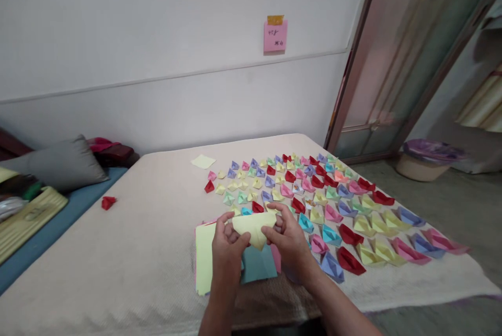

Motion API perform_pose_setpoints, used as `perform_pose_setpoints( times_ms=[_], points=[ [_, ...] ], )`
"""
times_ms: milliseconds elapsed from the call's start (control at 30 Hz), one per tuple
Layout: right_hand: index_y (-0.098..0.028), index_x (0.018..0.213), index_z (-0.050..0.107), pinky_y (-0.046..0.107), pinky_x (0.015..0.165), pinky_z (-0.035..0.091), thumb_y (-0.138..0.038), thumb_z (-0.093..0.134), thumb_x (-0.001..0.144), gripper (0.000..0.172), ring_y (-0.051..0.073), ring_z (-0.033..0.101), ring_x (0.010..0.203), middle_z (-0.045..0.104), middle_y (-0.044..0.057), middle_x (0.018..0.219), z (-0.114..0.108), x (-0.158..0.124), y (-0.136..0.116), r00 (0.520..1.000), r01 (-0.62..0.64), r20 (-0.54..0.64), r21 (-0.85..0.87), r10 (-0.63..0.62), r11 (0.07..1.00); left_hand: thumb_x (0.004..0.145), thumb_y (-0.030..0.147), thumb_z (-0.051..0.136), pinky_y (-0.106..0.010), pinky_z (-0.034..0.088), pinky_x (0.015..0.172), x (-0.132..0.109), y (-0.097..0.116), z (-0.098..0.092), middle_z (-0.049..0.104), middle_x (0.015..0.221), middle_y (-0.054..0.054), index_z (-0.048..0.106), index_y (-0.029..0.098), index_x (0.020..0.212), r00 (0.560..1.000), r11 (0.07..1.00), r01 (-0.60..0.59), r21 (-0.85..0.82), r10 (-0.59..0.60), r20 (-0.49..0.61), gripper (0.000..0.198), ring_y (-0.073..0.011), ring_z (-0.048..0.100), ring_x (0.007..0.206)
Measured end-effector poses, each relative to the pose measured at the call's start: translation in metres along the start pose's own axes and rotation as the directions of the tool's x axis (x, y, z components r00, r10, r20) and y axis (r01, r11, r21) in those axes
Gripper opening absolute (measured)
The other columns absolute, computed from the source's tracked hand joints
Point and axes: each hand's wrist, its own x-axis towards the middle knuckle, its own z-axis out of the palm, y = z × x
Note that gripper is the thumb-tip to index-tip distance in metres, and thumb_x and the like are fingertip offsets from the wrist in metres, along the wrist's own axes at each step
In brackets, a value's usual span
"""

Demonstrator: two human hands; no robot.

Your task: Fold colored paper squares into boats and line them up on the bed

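Note:
A pale yellow folded paper (254,225) is held up between both hands, its long edge on top and a point hanging down. My left hand (229,244) pinches its left end, thumb in front. At the right end, my right hand (289,236) grips it with thumb and fingers. Beneath the hands lie a stack of yellow sheets (204,260) and a teal sheet (259,264), with a pink edge showing at the right. Many small folded paper boats in several colours, such as a red one (351,260), stand in rows to the right and behind.
On the cream-covered table (137,242) lie a red folded piece (108,202) and a loose yellow sheet (203,161). A grey cushion (63,163) is at the left. A pink note (275,37) is taped to the wall. A lined bin (425,161) stands at the right.

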Motion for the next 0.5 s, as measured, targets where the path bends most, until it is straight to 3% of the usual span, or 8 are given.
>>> perform_pose_setpoints(
  times_ms=[100, 267, 500],
  points=[
    [-0.023, 0.104, 0.044, 0.02, 0.045, 0.038, -0.018, 0.059, 0.067, 0.04, 0.009, 0.047, 0.048, 0.052, -0.009, 0.06, -0.0005, 0.0004, -0.0016, 1.0, 0.003, 0.004, -0.004, -0.003, 1.0, 0.065, 0.015, 0.066, -0.021, 0.047, 0.058, -0.0019, 0.0007, 0.0018, 0.064, 0.082, 0.0, 0.037, 0.023, 0.12, 0.998, 0.997, -0.066, 0.035, 0.066, -0.007, 0.063, -0.0122, 0.062, 0.064],
    [-0.023, 0.103, 0.045, 0.02, 0.046, 0.038, -0.018, 0.059, 0.068, 0.039, 0.009, 0.046, 0.048, 0.051, -0.009, 0.059, -0.0002, -0.0004, -0.0027, 1.0, 0.015, -0.011, -0.028, -0.016, 0.999, 0.067, 0.016, 0.065, -0.018, 0.043, 0.054, -0.0025, -0.0002, 0.0, 0.059, 0.087, 0.002, 0.042, 0.023, 0.106, 0.996, 0.982, -0.09, 0.164, 0.092, -0.006, 0.046, -0.009, 0.059, 0.061],
    [-0.022, 0.104, 0.045, 0.02, 0.046, 0.038, -0.017, 0.058, 0.069, 0.038, 0.01, 0.045, 0.048, 0.047, -0.009, 0.058, -0.0013, -0.0004, -0.0005, 1.0, 0.028, -0.001, -0.054, -0.028, 0.998, 0.068, 0.015, 0.064, -0.015, 0.033, 0.046, -0.0017, -0.002, -0.0026, 0.047, 0.061, 0.011, 0.039, 0.024, 0.088, 0.997, 0.971, -0.076, 0.228, 0.078, 0.002, 0.033, -0.0055, 0.043, 0.048]
  ],
)
